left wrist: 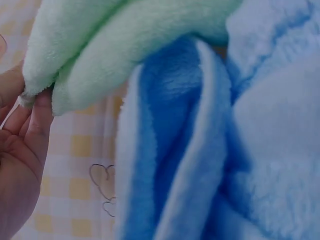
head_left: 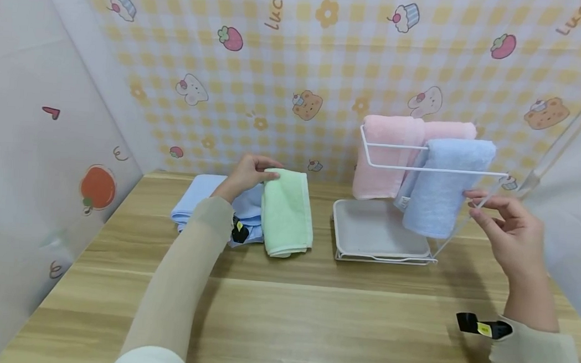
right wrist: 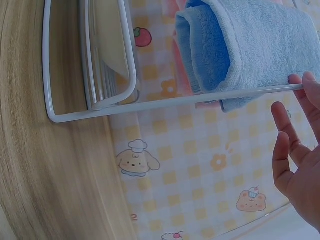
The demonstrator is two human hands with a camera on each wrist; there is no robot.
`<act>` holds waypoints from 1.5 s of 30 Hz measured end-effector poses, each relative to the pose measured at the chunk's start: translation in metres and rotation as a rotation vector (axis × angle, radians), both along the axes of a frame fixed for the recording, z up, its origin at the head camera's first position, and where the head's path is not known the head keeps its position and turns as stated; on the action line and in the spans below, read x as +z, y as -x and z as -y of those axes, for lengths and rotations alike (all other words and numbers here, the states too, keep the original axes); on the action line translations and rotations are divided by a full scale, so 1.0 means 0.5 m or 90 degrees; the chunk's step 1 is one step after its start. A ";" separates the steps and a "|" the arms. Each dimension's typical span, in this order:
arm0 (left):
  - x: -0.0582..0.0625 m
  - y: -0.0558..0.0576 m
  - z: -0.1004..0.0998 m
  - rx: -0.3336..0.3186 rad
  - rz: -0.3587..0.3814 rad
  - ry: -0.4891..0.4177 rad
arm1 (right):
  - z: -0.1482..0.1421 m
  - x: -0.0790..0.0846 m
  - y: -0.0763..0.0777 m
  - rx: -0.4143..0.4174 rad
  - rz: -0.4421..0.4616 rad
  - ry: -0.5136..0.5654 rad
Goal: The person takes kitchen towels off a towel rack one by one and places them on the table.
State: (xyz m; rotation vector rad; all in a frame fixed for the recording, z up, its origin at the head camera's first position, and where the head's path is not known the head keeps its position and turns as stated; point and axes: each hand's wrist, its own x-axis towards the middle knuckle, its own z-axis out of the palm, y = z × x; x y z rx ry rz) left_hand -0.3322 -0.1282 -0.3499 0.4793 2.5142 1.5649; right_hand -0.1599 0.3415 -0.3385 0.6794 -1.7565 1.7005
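Note:
My left hand (head_left: 248, 174) pinches the top left corner of a folded light green towel (head_left: 288, 214). The left wrist view has the thumb and fingers at the end of the green towel (left wrist: 100, 60), with a blue towel (left wrist: 172, 130) hanging in folds beside it. Over at the right stands a white wire rack (head_left: 436, 170), its side post pinched between the thumb and fingertips of my right hand (head_left: 514, 234). A light blue towel (head_left: 447, 185) hangs over the rack's front bar, right beside those fingertips. Behind it hang pink towels (head_left: 383, 170).
Folded blue towels (head_left: 197, 195) lie on the wooden table (head_left: 282, 320) under and beside my left forearm. A shallow grey tray (head_left: 377, 228) sits in the rack's base. Close behind everything is a yellow checked backdrop (head_left: 261, 91).

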 end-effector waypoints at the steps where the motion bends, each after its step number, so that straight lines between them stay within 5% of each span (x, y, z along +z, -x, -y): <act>1: -0.004 0.003 0.001 0.001 0.002 -0.003 | 0.001 0.000 0.000 0.000 -0.002 0.001; 13: -0.046 0.031 -0.012 0.018 0.020 0.014 | 0.007 -0.004 0.001 0.024 0.002 0.025; 25: -0.058 0.033 -0.009 0.031 0.013 0.075 | 0.010 -0.007 0.001 0.027 0.010 0.036; 36: -0.040 0.014 -0.028 -0.067 0.012 0.158 | 0.008 -0.008 0.005 0.029 0.007 0.045; 45: -0.023 -0.065 -0.021 -0.192 -0.023 0.275 | 0.002 -0.005 0.003 0.027 0.007 0.050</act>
